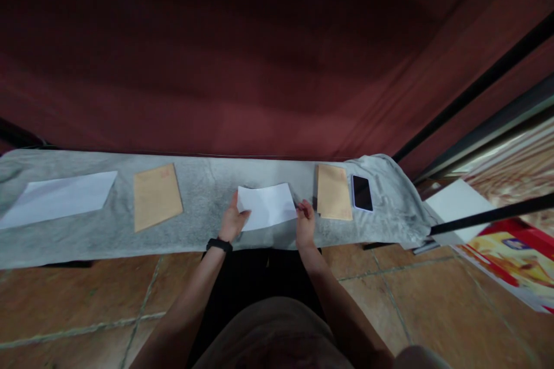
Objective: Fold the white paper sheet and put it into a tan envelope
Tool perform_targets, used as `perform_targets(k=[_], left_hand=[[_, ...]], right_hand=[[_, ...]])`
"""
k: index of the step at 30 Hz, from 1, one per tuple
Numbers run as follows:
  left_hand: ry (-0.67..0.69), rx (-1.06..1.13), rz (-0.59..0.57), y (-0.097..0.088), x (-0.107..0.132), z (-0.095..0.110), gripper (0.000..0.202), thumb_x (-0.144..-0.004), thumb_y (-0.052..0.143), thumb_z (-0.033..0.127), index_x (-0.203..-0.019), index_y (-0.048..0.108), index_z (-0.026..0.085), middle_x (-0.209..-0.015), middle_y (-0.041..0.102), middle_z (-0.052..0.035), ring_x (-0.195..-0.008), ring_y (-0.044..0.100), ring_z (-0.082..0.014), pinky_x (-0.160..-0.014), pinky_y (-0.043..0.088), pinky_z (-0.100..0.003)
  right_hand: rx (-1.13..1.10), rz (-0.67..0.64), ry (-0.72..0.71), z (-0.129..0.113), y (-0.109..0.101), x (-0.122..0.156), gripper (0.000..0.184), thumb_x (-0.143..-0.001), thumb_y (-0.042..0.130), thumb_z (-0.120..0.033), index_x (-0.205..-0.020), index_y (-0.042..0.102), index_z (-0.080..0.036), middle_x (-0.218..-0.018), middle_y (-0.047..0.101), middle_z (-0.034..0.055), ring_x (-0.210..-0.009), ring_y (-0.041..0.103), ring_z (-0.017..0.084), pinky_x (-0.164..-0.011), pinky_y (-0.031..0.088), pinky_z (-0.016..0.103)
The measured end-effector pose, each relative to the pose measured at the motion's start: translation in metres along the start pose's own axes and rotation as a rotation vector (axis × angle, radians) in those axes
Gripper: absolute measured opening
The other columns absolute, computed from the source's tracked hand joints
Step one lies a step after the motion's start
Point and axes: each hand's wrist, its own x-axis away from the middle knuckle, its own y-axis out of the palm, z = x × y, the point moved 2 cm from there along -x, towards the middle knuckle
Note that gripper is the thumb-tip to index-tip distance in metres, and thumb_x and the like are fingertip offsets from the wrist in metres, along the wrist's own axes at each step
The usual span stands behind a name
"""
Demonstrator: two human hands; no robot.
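Note:
A white sheet of paper (268, 206) lies folded on the grey cloth-covered table (208, 184) straight in front of me. My left hand (232, 221), with a black band on its wrist, holds the sheet's left edge between thumb and fingers. My right hand (305, 221) pinches the sheet's right edge. Both hands rest low over the table's near edge.
A brown envelope (156, 196) and a flat white sheet (60, 196) lie to the left. Another brown envelope (332, 192) and a dark phone (362, 192) lie to the right. A dark red curtain hangs behind. White board, black rod and printed poster lie on the tiled floor at right.

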Motion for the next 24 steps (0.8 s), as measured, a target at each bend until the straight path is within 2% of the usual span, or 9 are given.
perform_targets(k=[2,4,7,9,11,14,17,21,24], left_hand=[[-0.021,-0.117,-0.053,0.000,-0.003,0.000,0.083,-0.077,0.063,0.017,-0.154,0.033,0.019,-0.120,0.072,-0.0098,-0.103,0.070,-0.0278,-0.094,0.055,-0.042],[-0.043,-0.251,-0.055,0.002,-0.002,0.004,0.082,-0.079,0.060,0.017,-0.156,0.030,0.017,-0.129,0.066,-0.0141,-0.108,0.068,-0.0289,-0.097,0.053,-0.042],[0.017,-0.488,0.031,0.012,0.007,0.017,0.069,-0.087,0.051,0.020,-0.153,0.036,0.012,-0.149,0.047,-0.0216,-0.132,0.053,-0.0342,-0.109,0.043,-0.049],[0.131,-0.590,0.030,0.024,0.015,0.027,0.059,-0.093,0.043,0.024,-0.151,0.040,0.013,-0.159,0.035,-0.0203,-0.146,0.034,-0.0356,-0.116,0.032,-0.055],[0.241,-0.615,-0.074,0.039,0.021,0.032,0.057,-0.096,0.037,0.025,-0.152,0.039,0.015,-0.162,0.031,-0.0161,-0.151,0.024,-0.0323,-0.119,0.025,-0.054],[0.286,-0.630,-0.240,0.055,0.022,0.030,0.061,-0.094,0.036,0.022,-0.154,0.034,0.011,-0.161,0.032,-0.0160,-0.152,0.022,-0.0290,-0.122,0.021,-0.050],[0.273,-0.664,-0.277,0.058,0.018,0.023,0.062,-0.093,0.035,0.021,-0.154,0.033,0.009,-0.161,0.032,-0.0163,-0.153,0.021,-0.0273,-0.123,0.018,-0.047],[0.267,-0.679,-0.245,0.055,0.013,0.014,0.061,-0.096,0.028,0.021,-0.155,0.032,0.008,-0.162,0.031,-0.0144,-0.153,0.021,-0.0246,-0.124,0.018,-0.045],[0.240,-0.678,-0.196,0.051,0.009,0.009,0.060,-0.099,0.026,0.029,-0.155,0.031,0.007,-0.162,0.031,-0.0145,-0.152,0.022,-0.0244,-0.124,0.018,-0.044]], right_hand=[[0.099,0.024,-0.108,-0.004,-0.007,0.002,0.049,-0.084,0.039,-0.026,-0.128,0.054,-0.011,-0.128,0.062,0.0194,-0.117,0.061,0.027,-0.101,0.049,0.047],[0.225,-0.029,-0.262,-0.010,-0.006,0.005,0.048,-0.086,0.038,-0.025,-0.129,0.056,-0.013,-0.135,0.059,0.0173,-0.126,0.055,0.026,-0.109,0.042,0.047],[0.398,-0.216,-0.439,-0.020,0.014,0.011,0.048,-0.093,0.035,-0.024,-0.135,0.056,-0.015,-0.146,0.053,0.0136,-0.137,0.047,0.022,-0.116,0.037,0.043],[0.528,-0.333,-0.506,-0.022,0.036,0.013,0.048,-0.098,0.033,-0.026,-0.140,0.054,-0.013,-0.151,0.048,0.0131,-0.142,0.042,0.020,-0.118,0.035,0.040],[0.672,-0.440,-0.567,-0.022,0.059,0.014,0.049,-0.103,0.029,-0.029,-0.143,0.051,-0.012,-0.153,0.047,0.0125,-0.145,0.037,0.019,-0.120,0.033,0.040],[0.830,-0.579,-0.657,-0.017,0.083,0.014,0.050,-0.106,0.025,-0.031,-0.148,0.047,-0.014,-0.153,0.048,0.0100,-0.146,0.037,0.018,-0.122,0.030,0.041],[0.935,-0.604,-0.690,-0.011,0.088,0.011,0.051,-0.107,0.026,-0.037,-0.151,0.043,-0.016,-0.155,0.044,0.0093,-0.147,0.035,0.019,-0.123,0.026,0.043],[1.005,-0.573,-0.708,-0.002,0.080,0.003,0.053,-0.106,0.030,-0.040,-0.152,0.041,-0.015,-0.158,0.038,0.0105,-0.150,0.030,0.023,-0.124,0.020,0.047],[1.018,-0.508,-0.722,0.003,0.073,-0.005,0.053,-0.105,0.034,-0.039,-0.153,0.039,-0.015,-0.159,0.035,0.0118,-0.149,0.031,0.025,-0.123,0.020,0.049]])
